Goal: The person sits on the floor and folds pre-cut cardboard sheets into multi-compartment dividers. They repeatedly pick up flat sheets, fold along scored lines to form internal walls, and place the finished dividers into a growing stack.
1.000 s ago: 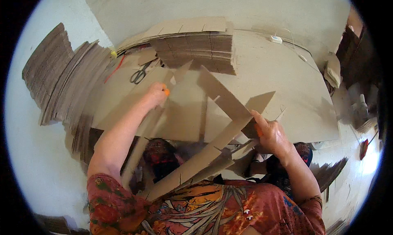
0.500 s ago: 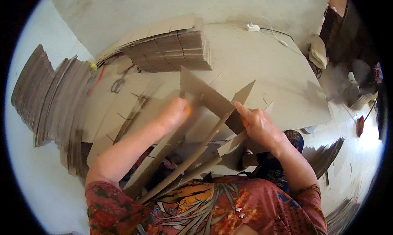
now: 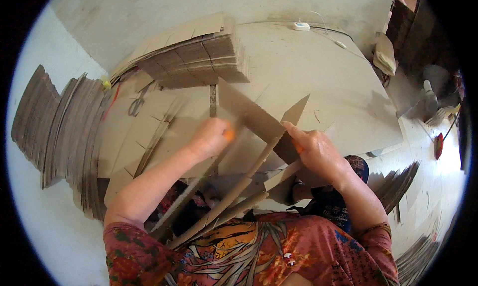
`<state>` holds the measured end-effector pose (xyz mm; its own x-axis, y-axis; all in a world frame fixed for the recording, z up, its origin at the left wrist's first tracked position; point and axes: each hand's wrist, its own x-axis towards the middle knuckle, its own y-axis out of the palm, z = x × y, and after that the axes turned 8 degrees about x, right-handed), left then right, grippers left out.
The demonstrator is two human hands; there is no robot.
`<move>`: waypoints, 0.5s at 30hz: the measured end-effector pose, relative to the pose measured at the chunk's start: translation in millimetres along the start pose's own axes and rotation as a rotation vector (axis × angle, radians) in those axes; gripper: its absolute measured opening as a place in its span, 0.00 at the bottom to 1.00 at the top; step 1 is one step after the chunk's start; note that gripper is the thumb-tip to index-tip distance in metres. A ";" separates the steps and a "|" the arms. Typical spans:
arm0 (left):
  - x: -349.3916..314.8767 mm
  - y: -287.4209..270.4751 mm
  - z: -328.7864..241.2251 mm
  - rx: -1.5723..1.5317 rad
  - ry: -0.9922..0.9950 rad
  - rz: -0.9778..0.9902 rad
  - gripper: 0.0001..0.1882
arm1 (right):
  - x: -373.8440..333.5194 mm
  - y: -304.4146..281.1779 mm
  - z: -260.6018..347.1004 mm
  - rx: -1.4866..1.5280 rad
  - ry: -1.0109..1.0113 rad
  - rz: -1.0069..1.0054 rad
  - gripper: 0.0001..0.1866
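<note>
A flat brown cardboard box blank (image 3: 249,117) with slotted flaps is held up in front of me over a low cardboard-covered table (image 3: 318,72). My left hand (image 3: 211,136) grips its left flap, the fingers curled over the edge. On the right, my right hand (image 3: 316,149) pinches another flap, thumb on top. More folded cardboard strips (image 3: 226,201) slant down from the blank toward my lap.
A thick stack of flat cardboard blanks (image 3: 199,57) lies at the table's far side. Scissors (image 3: 137,103) rest on the left of the table. Fanned piles of cardboard (image 3: 55,121) stand at far left, and more (image 3: 398,181) at the right on the floor.
My left hand has come in from the table's left side and closed on the blank's left flap. The blank has swung more upright between both hands.
</note>
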<state>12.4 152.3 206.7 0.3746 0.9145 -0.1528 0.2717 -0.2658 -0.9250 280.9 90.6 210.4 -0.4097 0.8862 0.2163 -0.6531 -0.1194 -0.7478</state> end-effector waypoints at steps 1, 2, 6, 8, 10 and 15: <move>2.1 3.4 2.2 0.025 0.022 -0.079 0.12 | 1.3 -2.0 0.8 0.005 -0.003 0.007 0.27; 5.3 10.1 7.0 0.051 0.044 -0.159 0.12 | 2.1 -4.0 1.7 0.011 -0.006 0.015 0.27; 10.3 -0.8 -7.9 0.335 0.016 -0.244 0.14 | 0.7 -9.2 0.7 0.008 0.019 0.050 0.27; 14.8 0.9 -9.6 0.022 0.091 -0.123 0.16 | 1.2 -7.6 -5.2 0.001 0.034 0.083 0.26; 17.6 2.0 -12.2 -0.176 0.122 -0.047 0.17 | 0.7 1.2 -17.0 -0.060 0.093 0.131 0.25; 38.4 -19.4 -14.5 -0.251 0.129 -0.332 0.15 | 15.9 -21.0 -49.2 -0.198 0.114 0.012 0.23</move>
<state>34.4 188.2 223.8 0.3340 0.9216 0.1979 0.5971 -0.0444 -0.8010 319.5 129.2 198.7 -0.3350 0.9314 0.1423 -0.5065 -0.0506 -0.8608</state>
